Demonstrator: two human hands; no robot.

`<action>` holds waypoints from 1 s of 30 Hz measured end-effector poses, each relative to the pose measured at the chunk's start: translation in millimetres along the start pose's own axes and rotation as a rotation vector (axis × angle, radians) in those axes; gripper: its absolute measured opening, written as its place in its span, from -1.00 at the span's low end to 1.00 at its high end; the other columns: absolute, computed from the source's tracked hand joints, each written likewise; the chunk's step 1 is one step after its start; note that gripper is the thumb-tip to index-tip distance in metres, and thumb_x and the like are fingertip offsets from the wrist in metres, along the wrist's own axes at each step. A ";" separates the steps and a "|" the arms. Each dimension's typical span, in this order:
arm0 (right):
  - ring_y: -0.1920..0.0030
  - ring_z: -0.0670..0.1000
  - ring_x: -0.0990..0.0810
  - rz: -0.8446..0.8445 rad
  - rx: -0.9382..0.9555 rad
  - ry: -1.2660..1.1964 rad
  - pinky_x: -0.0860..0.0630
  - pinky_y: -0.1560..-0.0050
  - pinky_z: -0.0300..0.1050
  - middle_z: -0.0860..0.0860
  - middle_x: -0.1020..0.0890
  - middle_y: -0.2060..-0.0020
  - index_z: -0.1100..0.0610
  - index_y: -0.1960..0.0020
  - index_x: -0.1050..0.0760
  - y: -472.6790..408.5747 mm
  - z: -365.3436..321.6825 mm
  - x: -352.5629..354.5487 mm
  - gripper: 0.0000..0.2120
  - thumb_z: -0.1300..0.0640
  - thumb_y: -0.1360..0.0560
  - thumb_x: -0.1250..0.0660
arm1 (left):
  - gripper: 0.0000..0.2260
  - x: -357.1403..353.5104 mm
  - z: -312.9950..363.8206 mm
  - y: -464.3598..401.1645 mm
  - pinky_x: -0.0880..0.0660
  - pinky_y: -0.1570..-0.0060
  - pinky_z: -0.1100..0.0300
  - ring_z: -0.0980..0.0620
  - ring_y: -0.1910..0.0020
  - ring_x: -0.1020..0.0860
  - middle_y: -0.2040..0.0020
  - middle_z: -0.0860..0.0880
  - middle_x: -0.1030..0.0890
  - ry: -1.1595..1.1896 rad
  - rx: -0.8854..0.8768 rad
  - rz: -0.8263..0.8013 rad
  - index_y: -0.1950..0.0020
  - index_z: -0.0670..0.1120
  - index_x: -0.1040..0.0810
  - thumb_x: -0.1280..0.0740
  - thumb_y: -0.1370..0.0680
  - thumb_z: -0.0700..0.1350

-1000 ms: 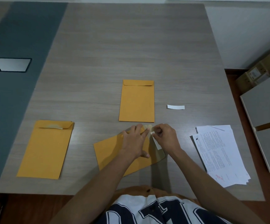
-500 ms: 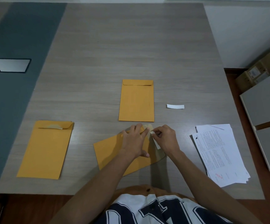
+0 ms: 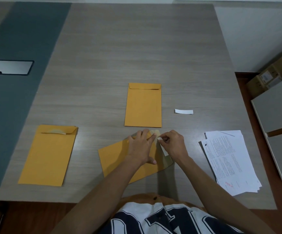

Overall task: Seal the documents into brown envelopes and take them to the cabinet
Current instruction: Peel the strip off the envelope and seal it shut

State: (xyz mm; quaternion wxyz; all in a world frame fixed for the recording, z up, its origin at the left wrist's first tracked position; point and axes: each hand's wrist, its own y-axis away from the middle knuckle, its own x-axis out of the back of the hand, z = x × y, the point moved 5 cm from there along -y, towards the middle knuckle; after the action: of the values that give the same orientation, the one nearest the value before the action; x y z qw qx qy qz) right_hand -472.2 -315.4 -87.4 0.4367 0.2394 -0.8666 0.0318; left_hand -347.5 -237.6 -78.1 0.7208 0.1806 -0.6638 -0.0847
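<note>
Grey wood-grain laminate table (image 3: pixel 137 48), rectangular, fills most of the head view; a dark teal panel (image 3: pixel 10 98) runs along its 9 o'clock side and carries a silver rectangular plate (image 3: pixel 8 67). Tilted brown paper envelope (image 3: pixel 118 159), flat on the table at 6 o'clock from the table's centre, its flap end pointing toward 2 o'clock. Left hand (image 3: pixel 142 147): spread open, palm down, pressing flat on this envelope near its flap end. Right hand (image 3: pixel 174 146): fingers curled, thumb and forefinger pinched on the upper end of a narrow white paper strip (image 3: pixel 164 150) that lies along the flap edge; whether the strip is partly peeled away cannot be told. Second brown envelope (image 3: pixel 143 105), upright, flap folded down, lies just beyond the hands at 12 o'clock, apart from the tilted one. Third brown envelope (image 3: pixel 48 154), at 9 o'clock from the hands and well apart, flap partly lifted with a pale strip showing under it. Loose short white paper strip (image 3: pixel 184 111), on bare table at 1 o'clock from the hands. Stack of white printed document sheets (image 3: pixel 231 161), slightly fanned, at 3 o'clock near the table's edge. Off the table at 3 o'clock: grey flat panels (image 3: pixel 278 112) and a brown cardboard box (image 3: pixel 271 75) on the floor.
</note>
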 end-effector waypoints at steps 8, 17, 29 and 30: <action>0.20 -0.11 -0.54 0.002 -0.022 -0.018 -0.52 0.11 -0.27 -0.02 -0.59 0.15 0.10 0.01 -0.65 -1.7 0.9 0.4 -0.85 0.09 -0.44 -0.48 | -0.02 -0.9 0.0 0.0 -0.36 -0.18 -0.20 -0.13 -0.39 -0.21 -0.46 -0.07 -0.15 -0.008 -0.001 0.004 -0.51 0.13 -0.12 -0.46 -0.22 0.41; 0.20 -0.12 -0.55 -0.002 -0.051 -0.074 -0.56 0.09 -0.23 -0.03 -0.58 0.15 0.10 0.05 -0.63 -1.6 -0.3 2.4 -0.87 0.11 -0.43 -0.50 | -0.02 0.1 -0.2 0.7 -0.35 -0.19 -0.19 -0.13 -0.40 -0.21 -0.47 -0.07 -0.15 -0.004 -0.008 0.007 -0.52 0.13 -0.11 -0.46 -0.23 0.40; 0.22 -0.11 -0.56 -0.069 -0.065 -0.132 -0.55 0.19 -0.25 -0.09 -0.57 0.23 0.02 0.12 -0.49 -1.4 -5.5 1.1 -0.87 0.16 -0.47 -0.44 | -0.02 1.6 0.1 0.7 -0.34 -0.21 -0.20 -0.13 -0.41 -0.19 -0.47 -0.07 -0.15 -0.007 0.000 -0.008 -0.53 0.13 -0.10 -0.45 -0.24 0.40; 0.24 -0.12 -0.56 -0.081 -0.062 -0.148 -0.54 0.19 -0.27 -0.08 -0.58 0.25 0.04 0.12 -0.49 -0.9 -6.5 2.1 -0.88 0.17 -0.47 -0.44 | -0.02 1.8 0.0 0.7 -0.34 -0.20 -0.19 -0.13 -0.41 -0.19 -0.47 -0.07 -0.15 -0.006 0.000 -0.010 -0.52 0.13 -0.10 -0.45 -0.23 0.40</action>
State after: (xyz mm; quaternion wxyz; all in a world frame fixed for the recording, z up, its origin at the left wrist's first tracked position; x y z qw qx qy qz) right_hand -468.1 -315.3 -81.9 0.3798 0.2622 -0.8866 -0.0306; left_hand -347.4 -237.6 -76.2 0.7183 0.1834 -0.6652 -0.0890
